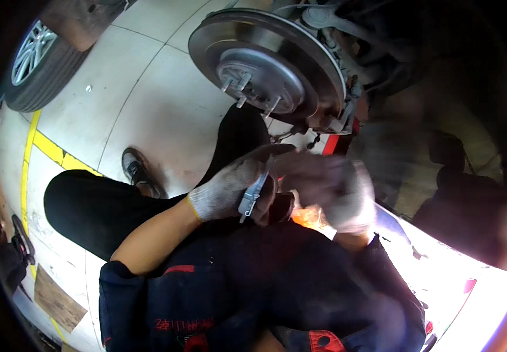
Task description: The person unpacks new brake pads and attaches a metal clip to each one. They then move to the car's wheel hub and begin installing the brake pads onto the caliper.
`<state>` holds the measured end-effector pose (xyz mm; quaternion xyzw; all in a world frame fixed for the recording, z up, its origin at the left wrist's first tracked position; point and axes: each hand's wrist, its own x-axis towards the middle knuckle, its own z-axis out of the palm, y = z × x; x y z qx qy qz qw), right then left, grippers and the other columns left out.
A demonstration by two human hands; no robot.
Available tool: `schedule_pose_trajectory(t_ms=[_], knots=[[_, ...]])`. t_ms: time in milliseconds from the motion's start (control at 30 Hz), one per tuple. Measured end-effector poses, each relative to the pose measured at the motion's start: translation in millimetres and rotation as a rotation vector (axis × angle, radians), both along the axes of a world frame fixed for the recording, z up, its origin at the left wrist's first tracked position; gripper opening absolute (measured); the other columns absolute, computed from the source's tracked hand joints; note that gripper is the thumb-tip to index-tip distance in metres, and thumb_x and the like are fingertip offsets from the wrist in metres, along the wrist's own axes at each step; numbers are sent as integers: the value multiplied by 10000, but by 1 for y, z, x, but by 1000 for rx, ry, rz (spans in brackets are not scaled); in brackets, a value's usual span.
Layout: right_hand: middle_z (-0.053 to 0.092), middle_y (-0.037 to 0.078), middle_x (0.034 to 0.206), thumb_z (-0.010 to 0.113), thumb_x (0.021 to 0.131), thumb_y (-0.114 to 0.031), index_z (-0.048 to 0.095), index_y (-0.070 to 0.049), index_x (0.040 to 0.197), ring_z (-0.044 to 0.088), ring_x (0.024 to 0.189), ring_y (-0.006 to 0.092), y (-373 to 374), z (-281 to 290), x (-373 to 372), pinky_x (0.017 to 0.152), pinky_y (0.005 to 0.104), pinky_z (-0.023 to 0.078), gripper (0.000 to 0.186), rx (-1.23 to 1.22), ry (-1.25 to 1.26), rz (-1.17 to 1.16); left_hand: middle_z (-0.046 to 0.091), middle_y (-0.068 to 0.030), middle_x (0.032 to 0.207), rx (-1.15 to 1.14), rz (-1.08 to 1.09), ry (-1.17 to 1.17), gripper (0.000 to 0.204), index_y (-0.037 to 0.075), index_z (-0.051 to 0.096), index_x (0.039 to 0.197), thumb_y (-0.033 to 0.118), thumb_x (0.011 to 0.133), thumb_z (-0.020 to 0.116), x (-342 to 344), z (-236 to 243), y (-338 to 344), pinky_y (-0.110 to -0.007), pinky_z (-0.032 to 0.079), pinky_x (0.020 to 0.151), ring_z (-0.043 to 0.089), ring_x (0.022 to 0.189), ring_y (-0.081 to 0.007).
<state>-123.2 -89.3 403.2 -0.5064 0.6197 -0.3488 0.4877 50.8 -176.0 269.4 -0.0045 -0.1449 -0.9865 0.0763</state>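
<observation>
Fingers L: gloved left hand (230, 190) pinching small metal clip (252, 196)
Fingers R: right hand (341, 196) blurred, grip can't tell
Above: brake disc (268, 61), wheel off

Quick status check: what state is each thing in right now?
Left hand in a grey knit glove: gripping a small flat metal part.
Right hand: gloved, blurred; grip unclear.
Round steel brake disc: exposed, no wheel on its studs.
Mounted black tyre with silver rim: resting on the floor.
</observation>
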Motion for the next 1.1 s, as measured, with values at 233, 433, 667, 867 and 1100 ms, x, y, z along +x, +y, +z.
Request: schedule_pose_trajectory(t_ms=[233,433,667,867,1100], knots=[[628,147,1124,727,776,-45,557,-33,1290,643,1018,252,9,-18,38,777,338,533,541,4,94,130,650,-86,867,-256,-103,-145,381,87,546,1162,420,984,499,7,-3,19,-304,515,620,635,727,-187],[662,81,992,635,845,-77,486,-27,1331,518,568,88,51,-57,-31,498,230,409,511,295,-179,-529,560,-51,682,-315,-96,-242,334,22,573,811,311,973,534,5,-11,14,-285,472,621,576,599,-137],[668,117,943,525,910,-159,526,-19,1289,649,708,225,60,-256,-72,647,352,530,405,489,-48,-281,593,-52,696,-731,26,165,426,21,587,753,400,945,551,30,1,19,-311,440,530,560,601,-173],[667,186,979,575,858,-163,568,-42,1243,658,834,315,19,-254,-64,749,411,532,404,627,110,-370,600,-35,810,-215,289,-202,359,113,618,786,387,983,496,104,-41,-15,-310,517,691,603,754,-184],[655,184,850,650,804,-200,652,-62,979,646,803,349,56,-350,-120,712,459,518,223,175,776,271,565,-40,1076,-134,804,168,475,77,496,1229,478,994,391,142,15,-87,-302,517,749,586,925,-139]])
